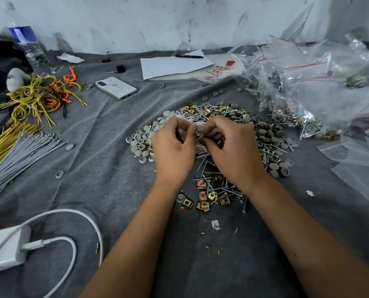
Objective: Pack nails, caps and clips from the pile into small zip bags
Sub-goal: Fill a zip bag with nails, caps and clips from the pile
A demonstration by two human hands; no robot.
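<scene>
A pile of grey caps (269, 139), nails (207, 161) and copper and yellow clips (203, 195) lies spread on the grey cloth in the middle. Above it my left hand (173, 147) and my right hand (231, 145) meet, both pinching the top of a small clear zip bag (198, 126) held between them. My right fingers also pinch a nail (200, 138) at the bag's mouth. Most of the bag is hidden behind my fingers.
Filled and empty zip bags (308, 82) heap up at the right. Left side: yellow and orange ties (39, 93), grey cable ties (17, 155), a phone (116, 88), a water bottle (28, 46). A charger with white cable (7, 250) lies front left. Paper and pen (172, 64) sit at the back.
</scene>
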